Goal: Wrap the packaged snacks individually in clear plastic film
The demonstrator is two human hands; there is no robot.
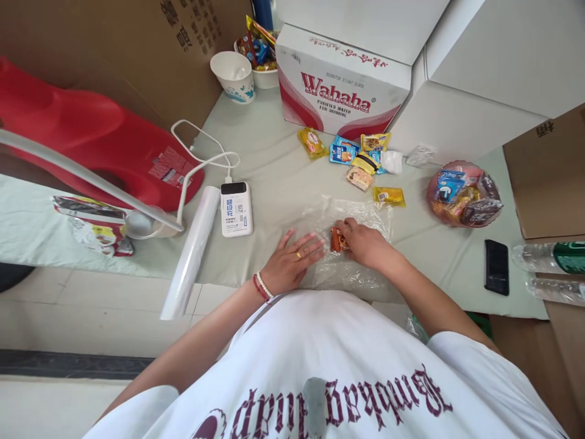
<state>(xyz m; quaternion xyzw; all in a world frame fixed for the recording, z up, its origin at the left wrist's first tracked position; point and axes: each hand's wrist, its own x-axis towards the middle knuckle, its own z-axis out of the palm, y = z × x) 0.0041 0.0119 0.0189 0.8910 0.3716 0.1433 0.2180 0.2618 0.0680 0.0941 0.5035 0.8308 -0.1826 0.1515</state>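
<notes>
A small orange-brown snack packet (337,240) lies on a thin sheet of clear plastic film (372,277) at the near edge of the table. The fingers of my right hand (364,242) are closed on the packet's right side and partly hide it. Just left of it, my left hand (292,262) rests low over the film's left edge, fingers spread and holding nothing. Beyond the film are a yellow packet (389,196), a pale pink packet (359,178), blue packets (342,150) and another yellow packet (312,142).
At left lie a power bank (236,209) with a white cable and a whitish roll (192,250) near a red jug (91,134). A Wahaha carton (340,85) and paper cup (234,76) stand behind. A pink bowl of snacks (441,210), a phone (496,267) and bottles (557,257) are right.
</notes>
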